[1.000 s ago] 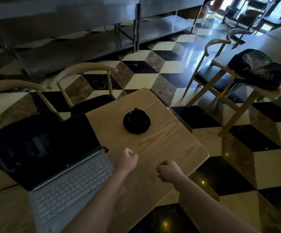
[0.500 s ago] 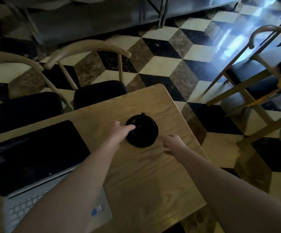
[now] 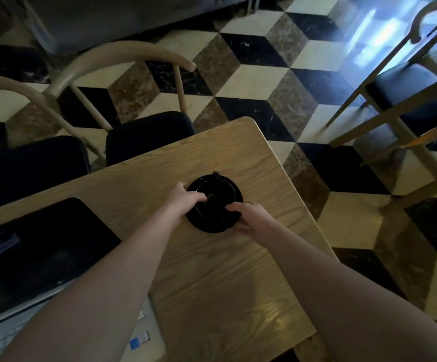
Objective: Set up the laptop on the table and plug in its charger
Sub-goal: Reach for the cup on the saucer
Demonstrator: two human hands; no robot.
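Note:
An open laptop (image 3: 37, 254) with a dark screen stands on the left of the wooden table (image 3: 212, 296); my left forearm hides most of its silver keyboard. A black cup on a black saucer (image 3: 216, 186) sits near the table's far right corner. My left hand (image 3: 183, 198) grips the saucer's left rim, its fingers curled over the edge. My right hand (image 3: 248, 215) grips the saucer's near right rim. No charger or cable shows.
Two wooden chairs with black seats (image 3: 146, 131) are pushed in at the table's far side. Another chair (image 3: 408, 92) and table legs stand at the right on the black, white and brown tiled floor (image 3: 251, 82).
Both hands have reached forward from the near table edge to the cup and saucer and closed on its rim. The view has tilted down and moved closer.

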